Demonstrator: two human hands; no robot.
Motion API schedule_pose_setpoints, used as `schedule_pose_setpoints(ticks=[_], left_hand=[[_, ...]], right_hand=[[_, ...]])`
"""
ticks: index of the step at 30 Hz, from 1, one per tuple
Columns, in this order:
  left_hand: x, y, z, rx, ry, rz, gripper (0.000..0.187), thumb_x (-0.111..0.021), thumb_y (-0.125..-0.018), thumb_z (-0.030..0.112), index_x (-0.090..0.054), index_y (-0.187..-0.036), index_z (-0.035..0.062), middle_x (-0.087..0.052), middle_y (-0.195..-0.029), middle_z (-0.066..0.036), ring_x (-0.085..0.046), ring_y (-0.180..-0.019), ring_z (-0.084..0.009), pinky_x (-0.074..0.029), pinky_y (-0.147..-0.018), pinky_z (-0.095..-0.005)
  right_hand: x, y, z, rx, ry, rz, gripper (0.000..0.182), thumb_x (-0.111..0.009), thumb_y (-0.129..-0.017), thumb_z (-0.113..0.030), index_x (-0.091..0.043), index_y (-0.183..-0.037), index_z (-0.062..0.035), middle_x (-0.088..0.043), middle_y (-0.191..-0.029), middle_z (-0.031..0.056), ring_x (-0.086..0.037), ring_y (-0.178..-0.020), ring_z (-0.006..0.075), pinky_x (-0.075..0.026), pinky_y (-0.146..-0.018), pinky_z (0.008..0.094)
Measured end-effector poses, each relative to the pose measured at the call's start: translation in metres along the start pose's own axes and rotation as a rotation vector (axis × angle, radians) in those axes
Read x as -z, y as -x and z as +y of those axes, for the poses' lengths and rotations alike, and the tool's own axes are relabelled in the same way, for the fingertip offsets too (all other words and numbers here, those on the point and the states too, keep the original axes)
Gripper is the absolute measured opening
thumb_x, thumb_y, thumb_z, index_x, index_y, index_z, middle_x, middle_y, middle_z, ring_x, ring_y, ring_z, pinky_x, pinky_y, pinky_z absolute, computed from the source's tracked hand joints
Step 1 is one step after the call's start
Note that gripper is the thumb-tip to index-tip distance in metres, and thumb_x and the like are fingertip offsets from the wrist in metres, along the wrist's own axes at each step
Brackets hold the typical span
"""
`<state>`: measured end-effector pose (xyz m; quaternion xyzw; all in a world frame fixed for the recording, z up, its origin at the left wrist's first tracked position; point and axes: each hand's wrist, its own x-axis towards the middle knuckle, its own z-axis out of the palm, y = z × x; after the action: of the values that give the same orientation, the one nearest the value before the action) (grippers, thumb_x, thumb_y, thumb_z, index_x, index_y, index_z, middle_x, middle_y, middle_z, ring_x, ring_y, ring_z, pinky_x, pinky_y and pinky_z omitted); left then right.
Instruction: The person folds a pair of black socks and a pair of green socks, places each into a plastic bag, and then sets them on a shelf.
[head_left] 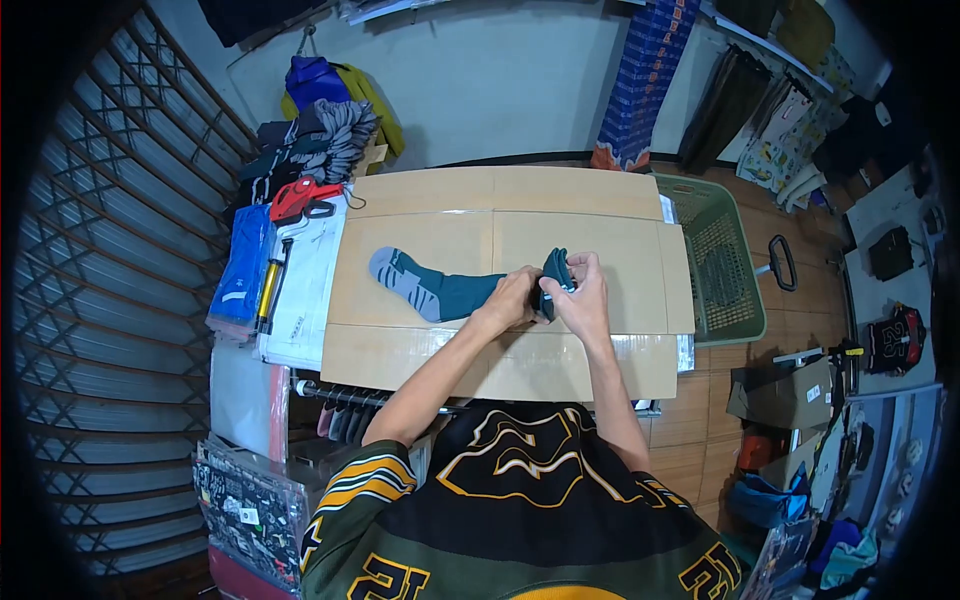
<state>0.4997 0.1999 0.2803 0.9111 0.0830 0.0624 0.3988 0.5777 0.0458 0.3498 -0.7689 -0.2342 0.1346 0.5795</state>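
A green sock with grey toe and heel patches lies flat on a cardboard sheet, its toe pointing left. My left hand is closed on the sock's leg. My right hand pinches the dark green cuff end between thumb and fingers, where the fabric stands up from the cardboard in folds. Part of the cuff is hidden behind my fingers, and a small pale mark shows on it near my right thumb.
Left of the cardboard are a red-handled tool, a yellow-and-black tool and a blue plastic-wrapped pack. Folded clothes are piled at the back left. A green plastic basket stands beside the table's right edge.
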Motion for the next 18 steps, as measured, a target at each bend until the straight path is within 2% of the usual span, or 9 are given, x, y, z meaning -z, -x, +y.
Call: schedule_pose_setpoints(ticks=[2,3,6,9,13,16,18], left_hand=[[-0.001,0.001,-0.006,0.007,0.008,-0.012,0.082,-0.103,-0.056,0.009,-0.067,-0.129,-0.0007,-0.070,-0.125,-0.022,-0.068,-0.116,-0.0463,-0.059,-0.096,-0.0476],[-0.002,0.004,-0.009,0.002,0.014,0.004,0.087,-0.103,-0.056,0.008,-0.064,-0.133,-0.0035,-0.071,-0.126,-0.023,-0.070,-0.114,-0.0433,-0.060,-0.096,-0.0462],[0.017,0.021,0.008,0.061,0.267,0.003,0.079,-0.091,-0.072,0.001,-0.058,-0.144,-0.0019,-0.073,-0.114,-0.018,-0.072,-0.114,-0.0348,-0.059,-0.098,-0.0421],[0.024,0.038,-0.002,0.190,0.389,-0.033,0.079,-0.078,-0.084,-0.004,-0.044,-0.156,-0.0014,-0.069,-0.126,-0.016,-0.070,-0.122,-0.0271,-0.059,-0.099,-0.0384],[0.032,0.077,-0.013,0.193,0.741,0.192,0.067,-0.051,-0.092,-0.013,-0.040,-0.157,-0.0034,-0.059,-0.141,-0.023,-0.071,-0.122,-0.0305,-0.061,-0.099,-0.0387],[0.050,0.109,-0.035,0.173,0.813,0.374,0.065,-0.056,-0.093,-0.012,-0.043,-0.155,-0.0010,-0.061,-0.140,-0.020,-0.070,-0.122,-0.0266,-0.059,-0.099,-0.0354],[0.067,0.127,-0.045,0.258,0.763,0.487,0.061,-0.060,-0.095,-0.011,-0.046,-0.153,-0.0009,-0.062,-0.138,-0.018,-0.069,-0.119,-0.0238,-0.058,-0.098,-0.0335]], right_hand=[[-0.009,-0.003,-0.002,-0.017,0.013,0.000,0.055,-0.085,-0.082,-0.013,-0.053,-0.123,0.0055,-0.074,-0.091,0.0187,-0.074,-0.084,0.0260,-0.059,-0.078,0.0391],[-0.016,-0.005,0.006,-0.009,0.012,0.012,0.055,-0.085,-0.082,-0.013,-0.053,-0.123,0.0054,-0.074,-0.092,0.0192,-0.074,-0.085,0.0266,-0.059,-0.079,0.0397],[-0.029,-0.007,0.018,0.006,0.005,0.037,0.054,-0.084,-0.083,-0.014,-0.054,-0.123,0.0050,-0.074,-0.095,0.0206,-0.075,-0.088,0.0288,-0.059,-0.081,0.0417],[-0.039,-0.008,0.024,0.026,0.043,0.054,0.053,-0.084,-0.083,-0.015,-0.054,-0.123,0.0045,-0.074,-0.098,0.0216,-0.075,-0.090,0.0308,-0.059,-0.082,0.0433],[-0.052,-0.005,0.024,0.046,0.077,0.034,0.054,-0.085,-0.084,-0.018,-0.056,-0.123,0.0041,-0.074,-0.098,0.0227,-0.075,-0.088,0.0329,-0.059,-0.081,0.0448],[-0.064,0.002,0.016,0.041,0.161,-0.033,0.057,-0.087,-0.083,-0.021,-0.056,-0.124,0.0045,-0.074,-0.099,0.0240,-0.075,-0.086,0.0333,-0.059,-0.079,0.0461],[-0.072,0.006,0.011,-0.031,0.192,-0.127,0.060,-0.088,-0.086,-0.028,-0.057,-0.127,0.0051,-0.075,-0.100,0.0240,-0.076,-0.084,0.0316,-0.060,-0.078,0.0439]])
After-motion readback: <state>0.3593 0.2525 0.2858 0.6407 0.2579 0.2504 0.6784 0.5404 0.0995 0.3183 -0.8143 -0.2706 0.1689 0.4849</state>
